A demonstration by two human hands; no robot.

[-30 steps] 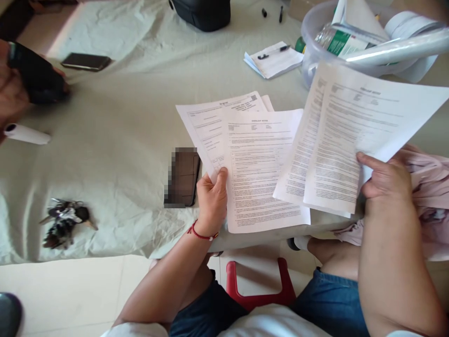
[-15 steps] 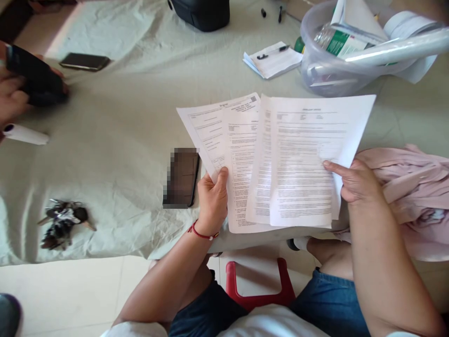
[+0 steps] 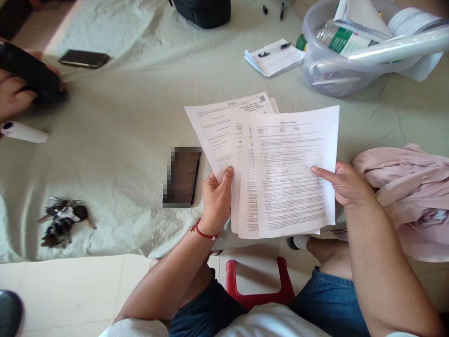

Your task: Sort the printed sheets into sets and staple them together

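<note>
Several printed sheets of paper [image 3: 291,178] are fanned out between my two hands, over the front edge of the cloth-covered table [image 3: 115,154]. My left hand [image 3: 218,194] grips their left side, its thumb on top of a form [image 3: 210,126] with a small square code in the corner. On the right side, my right hand [image 3: 347,182] pinches the front sheets, thumb across the print and the other fingers hidden behind. Just left of my left hand lies a dark phone [image 3: 182,178], partly blurred out.
A bunch of keys [image 3: 65,220] lies at front left. Another person's hand [image 3: 14,96] holds a dark object at far left, near a second phone [image 3: 84,58] and a white roll [image 3: 25,132]. A notepad with a pen [image 3: 275,58], a plastic basket [image 3: 326,75] and pink cloth [image 3: 403,187] are rightward.
My right hand has moved left with the front sheets, so they overlap the left-hand sheets more. My left hand has shifted slightly right. The other person's hand has moved a little left.
</note>
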